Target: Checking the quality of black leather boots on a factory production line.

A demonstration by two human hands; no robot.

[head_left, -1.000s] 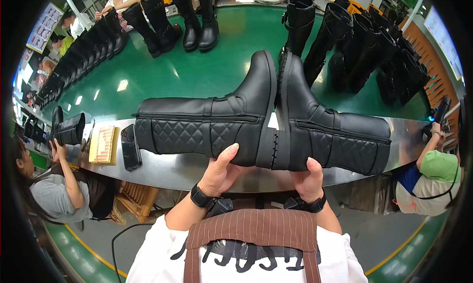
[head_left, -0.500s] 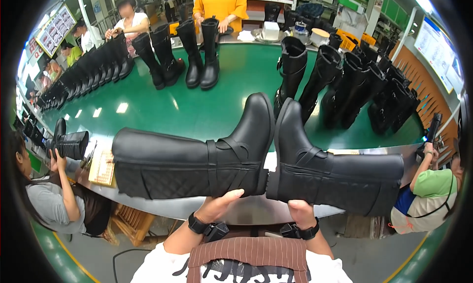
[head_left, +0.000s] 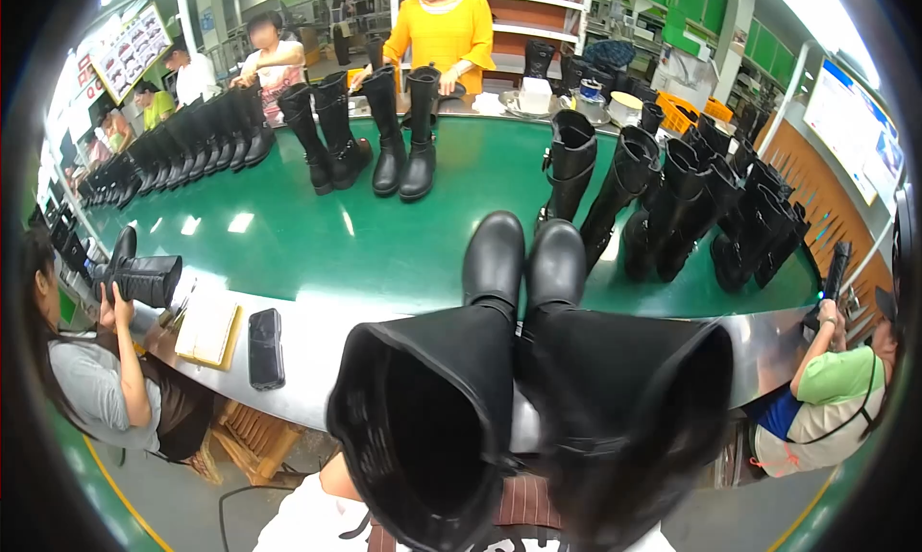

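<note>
Two tall black boots dominate the near middle, side by side, toes pointing away and wide shaft openings facing me. Into the left boot (head_left: pixel 437 345) I can see the dark lining; its shaft leans toward my chest. The right boot (head_left: pixel 615 355) lies at a similar slant, its lower shaft smeared by motion. Their rounded toes nearly touch over the green table (head_left: pixel 288 264). Both of my hands are hidden behind the shafts, so their fingers do not show. Only a bit of my left arm appears beside the left boot's opening.
A phone (head_left: pixel 266 348) and a yellow-edged paper pad (head_left: pixel 208 329) lie on the metal table edge (head_left: pixel 307 379). Black boots stand in a row (head_left: pixel 182 139) far left, in pairs (head_left: pixel 418 134) at centre and grouped (head_left: pixel 682 206) right. Co-workers flank me; others stand across.
Both boots have swung from lying sideways, soles together, to toes pointing away with openings toward me. My hands have gone out of sight behind them. The phone has come into view.
</note>
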